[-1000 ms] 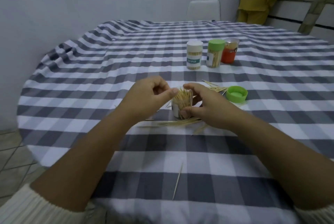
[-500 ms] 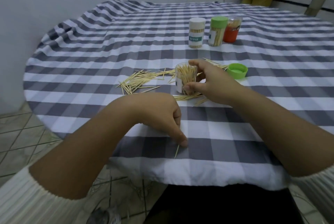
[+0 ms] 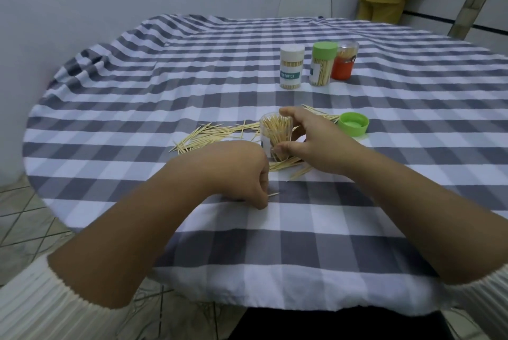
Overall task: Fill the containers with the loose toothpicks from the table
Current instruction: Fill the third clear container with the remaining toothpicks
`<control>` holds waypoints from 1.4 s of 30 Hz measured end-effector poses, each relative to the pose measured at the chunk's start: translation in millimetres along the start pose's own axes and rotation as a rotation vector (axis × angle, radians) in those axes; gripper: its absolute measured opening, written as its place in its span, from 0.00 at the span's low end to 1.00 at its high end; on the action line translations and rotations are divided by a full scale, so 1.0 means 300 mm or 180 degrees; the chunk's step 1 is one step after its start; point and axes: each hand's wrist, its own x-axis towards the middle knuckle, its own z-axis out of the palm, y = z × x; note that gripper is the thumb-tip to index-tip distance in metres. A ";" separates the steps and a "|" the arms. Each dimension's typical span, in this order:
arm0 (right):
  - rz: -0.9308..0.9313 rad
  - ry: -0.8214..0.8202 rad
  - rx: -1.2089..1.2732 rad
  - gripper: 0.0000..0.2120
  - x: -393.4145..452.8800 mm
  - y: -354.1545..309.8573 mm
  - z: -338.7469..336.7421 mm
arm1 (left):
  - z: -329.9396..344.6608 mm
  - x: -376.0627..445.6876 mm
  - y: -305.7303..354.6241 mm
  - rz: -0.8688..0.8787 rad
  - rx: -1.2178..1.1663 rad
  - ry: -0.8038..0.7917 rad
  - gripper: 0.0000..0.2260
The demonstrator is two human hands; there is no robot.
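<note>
A clear open container [image 3: 275, 131] packed with toothpicks stands upright near the table's middle. My right hand [image 3: 316, 142] grips it, thumb low on its front and fingers round its far side. My left hand [image 3: 236, 172] is curled over the cloth nearer to me and pinches a single toothpick [image 3: 273, 194], whose tip sticks out to the right. Loose toothpicks [image 3: 214, 135] lie scattered left of the container, and more [image 3: 286, 164] lie under my right hand. The container's green lid [image 3: 353, 123] lies upturned to the right.
Three closed toothpick containers stand further back: a white-capped one [image 3: 291, 67], a green-capped one [image 3: 323, 63] and an orange one [image 3: 343, 60]. The round table wears a grey and white checked cloth [image 3: 165, 92]. A white chair [image 3: 305, 0] stands behind it.
My left hand left the container, reached to a lone toothpick near the table's front edge and now pinches it, drawn back toward the container. My right hand kept its grip on the container.
</note>
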 end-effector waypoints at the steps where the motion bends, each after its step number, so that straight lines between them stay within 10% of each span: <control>1: 0.0000 -0.0008 -0.0004 0.34 0.005 0.001 -0.003 | -0.003 0.010 -0.004 -0.0013 0.0081 0.0105 0.03; 18: 0.0050 0.0178 -0.0025 0.33 0.063 0.054 -0.044 | -0.006 0.137 -0.020 0.0333 -0.0040 0.1056 0.22; 31: -0.0056 0.0259 0.0119 0.32 0.059 0.072 -0.033 | 0.032 0.219 -0.011 -0.0163 0.1005 0.0683 0.16; 42: -0.0033 0.0175 0.0137 0.33 0.057 0.072 -0.036 | 0.005 0.169 -0.054 0.0310 0.0737 0.1382 0.16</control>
